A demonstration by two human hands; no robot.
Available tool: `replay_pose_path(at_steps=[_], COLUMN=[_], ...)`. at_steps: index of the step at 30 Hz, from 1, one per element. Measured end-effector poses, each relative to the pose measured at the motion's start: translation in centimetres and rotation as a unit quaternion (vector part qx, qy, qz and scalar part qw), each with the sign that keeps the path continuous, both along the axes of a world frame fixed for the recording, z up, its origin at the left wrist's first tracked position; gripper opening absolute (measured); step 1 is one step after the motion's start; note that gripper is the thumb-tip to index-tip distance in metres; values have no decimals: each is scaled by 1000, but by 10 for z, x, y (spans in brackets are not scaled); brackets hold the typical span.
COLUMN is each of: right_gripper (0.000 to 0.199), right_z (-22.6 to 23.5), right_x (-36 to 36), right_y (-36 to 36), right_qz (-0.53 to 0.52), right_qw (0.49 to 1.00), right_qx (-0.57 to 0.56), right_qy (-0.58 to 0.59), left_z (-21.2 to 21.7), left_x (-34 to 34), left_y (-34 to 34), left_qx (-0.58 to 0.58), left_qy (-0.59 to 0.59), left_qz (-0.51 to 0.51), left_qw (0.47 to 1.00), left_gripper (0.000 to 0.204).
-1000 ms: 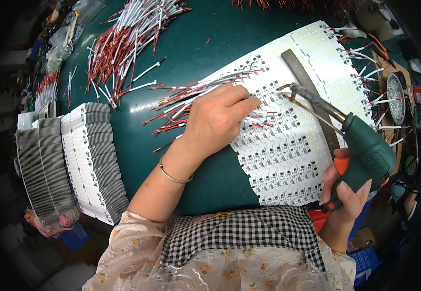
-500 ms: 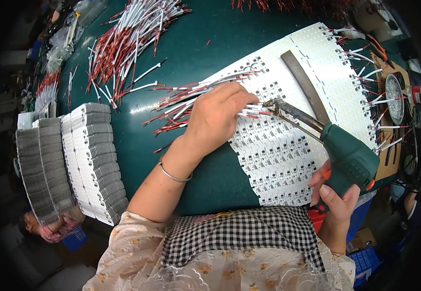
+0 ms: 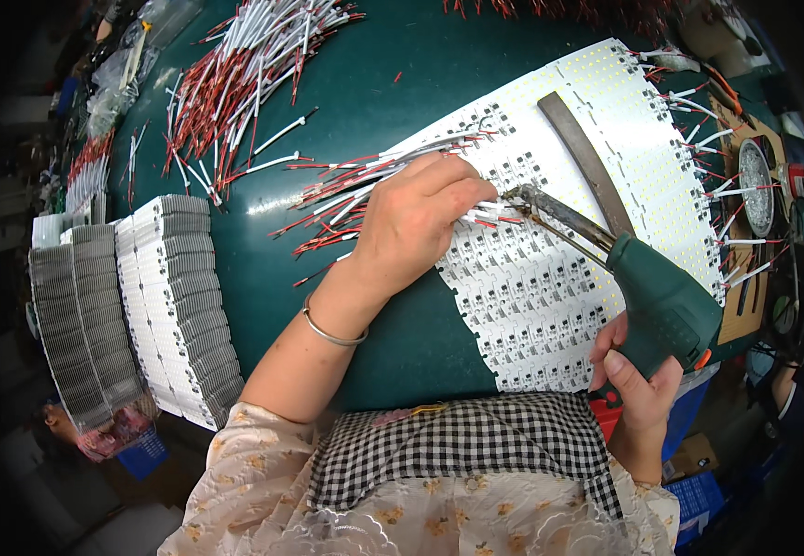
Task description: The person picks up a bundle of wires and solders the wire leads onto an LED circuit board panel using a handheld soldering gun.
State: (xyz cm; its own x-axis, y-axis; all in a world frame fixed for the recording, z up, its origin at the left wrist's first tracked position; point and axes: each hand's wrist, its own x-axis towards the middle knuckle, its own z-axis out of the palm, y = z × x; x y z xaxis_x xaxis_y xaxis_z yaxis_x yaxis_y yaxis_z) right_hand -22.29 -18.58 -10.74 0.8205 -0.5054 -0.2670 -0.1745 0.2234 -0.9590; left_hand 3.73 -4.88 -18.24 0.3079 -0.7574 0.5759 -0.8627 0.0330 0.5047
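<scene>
1. We see our left hand (image 3: 416, 218) resting on a white sheet of small circuit boards (image 3: 550, 278) on a dark green worktop (image 3: 346, 111), its fingertips pressed together, pinching a thin white and red wire (image 3: 487, 215) against the sheet.
2. Our right hand (image 3: 638, 380) is closed around the green handle of a soldering gun (image 3: 647, 292), whose metal tip (image 3: 518, 195) meets the wire end just beside the left fingers.
3. The wire looks light and floppy to us, best pinched close to its bare end; the board sheet seems thin and breakable along its scored lines; the gun belongs held only by its handle, since we judge the tip hot.
4. Compared with half a second ago, the gun tip has closed in on the left fingertips.
5. A flat grey metal bar (image 3: 582, 157) lies on the sheet; loose wires (image 3: 235, 83) are heaped farther away, with stacked board strips (image 3: 179, 306) to our left.
</scene>
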Motion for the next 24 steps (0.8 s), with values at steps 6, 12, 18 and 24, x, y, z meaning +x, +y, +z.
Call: replay_pose_path(at_steps=[6, 12, 18, 24], right_gripper=[48, 61, 64, 58], right_z=[-1, 2, 7, 12], right_x=[2, 11, 5, -25], right_y=[0, -6, -13, -45], right_qz=[-10, -83, -120, -172], right_qw=[1000, 994, 987, 953], right_qx=[14, 7, -20, -57], right_qy=[0, -71, -103, -244], left_z=[-1, 3, 6, 18], left_x=[0, -1, -4, -9], left_y=[1, 1, -3, -2], left_qx=[-7, 0, 20, 75], left_qy=[4, -1, -3, 42], left_qz=[-9, -1, -6, 2], left_qw=[1000, 1000, 1000, 996], left_gripper=[39, 39, 43, 41])
